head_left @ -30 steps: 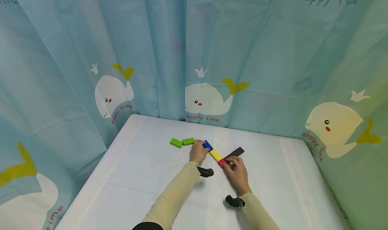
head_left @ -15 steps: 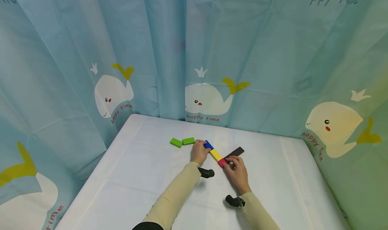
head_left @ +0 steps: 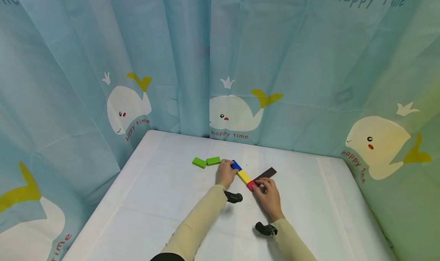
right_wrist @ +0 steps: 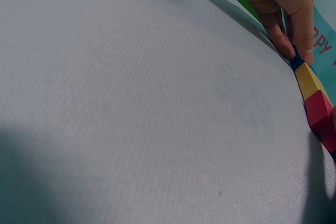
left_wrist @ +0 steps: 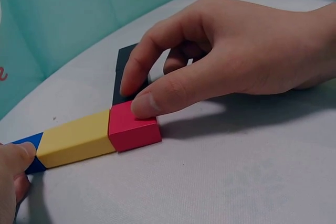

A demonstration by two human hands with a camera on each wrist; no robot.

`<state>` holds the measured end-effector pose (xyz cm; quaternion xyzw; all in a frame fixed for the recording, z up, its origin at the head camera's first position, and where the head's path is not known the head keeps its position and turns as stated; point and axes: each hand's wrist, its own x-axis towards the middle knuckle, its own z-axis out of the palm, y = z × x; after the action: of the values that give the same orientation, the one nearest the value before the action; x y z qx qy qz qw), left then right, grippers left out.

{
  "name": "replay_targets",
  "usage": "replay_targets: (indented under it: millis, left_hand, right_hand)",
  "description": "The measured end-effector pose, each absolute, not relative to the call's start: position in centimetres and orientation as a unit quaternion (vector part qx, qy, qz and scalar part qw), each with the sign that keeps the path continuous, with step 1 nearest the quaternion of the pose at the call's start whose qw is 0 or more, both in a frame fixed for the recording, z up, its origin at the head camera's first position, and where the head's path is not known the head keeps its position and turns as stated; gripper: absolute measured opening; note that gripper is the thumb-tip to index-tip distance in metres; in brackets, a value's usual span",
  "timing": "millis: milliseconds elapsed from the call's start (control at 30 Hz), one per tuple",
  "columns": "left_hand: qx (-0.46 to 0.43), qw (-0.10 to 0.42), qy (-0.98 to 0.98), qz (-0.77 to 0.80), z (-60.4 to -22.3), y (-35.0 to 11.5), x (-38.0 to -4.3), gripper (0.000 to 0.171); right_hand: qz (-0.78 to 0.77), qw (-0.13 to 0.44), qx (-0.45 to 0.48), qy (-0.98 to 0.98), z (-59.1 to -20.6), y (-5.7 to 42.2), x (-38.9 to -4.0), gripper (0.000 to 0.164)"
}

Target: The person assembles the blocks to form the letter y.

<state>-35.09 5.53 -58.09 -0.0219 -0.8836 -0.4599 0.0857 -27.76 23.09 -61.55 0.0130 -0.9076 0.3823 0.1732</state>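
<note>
Blue (head_left: pixel 236 165), yellow (head_left: pixel 244 176) and red (head_left: pixel 251 186) blocks lie end to end in a slanting row. At the far end, my left hand (head_left: pixel 225 174) pinches the blue block between thumb and finger. My right hand (head_left: pixel 270 200) is at the near end, its thumb on the red block (left_wrist: pixel 134 127) and its curled index finger at the joint with the black piece (head_left: pixel 266 174). That piece runs away from the red block at an angle; a seam shows across it in the left wrist view. In the right wrist view, the right hand is mostly out of frame.
Two green blocks (head_left: pixel 213 161) lie left of the left hand, their corners nearly meeting. Everything lies on a white-covered table (head_left: pixel 148 200). A blue-green curtain (head_left: pixel 185 62) with whale prints hangs around its back and sides. Black wrist mounts (head_left: pixel 233 196) stick out from both sleeves.
</note>
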Motion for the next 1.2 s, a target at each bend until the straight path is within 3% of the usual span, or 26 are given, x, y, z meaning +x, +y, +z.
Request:
replay_targets:
  millis: [867,1200]
  left_hand:
    - [-0.02,0.089,-0.883,-0.461,-58.6,5.2,-35.4,0.034]
    - [-0.028,0.134,-0.889,-0.437,-58.1,3.1,-37.4,0.027]
  right_hand:
    - [0.38,0.171,0.01,-0.909,-61.5,22.9,-27.6,0.025]
    - [0.381,0.172,0.01,-0.908,-61.3,22.9,-27.7,0.025]
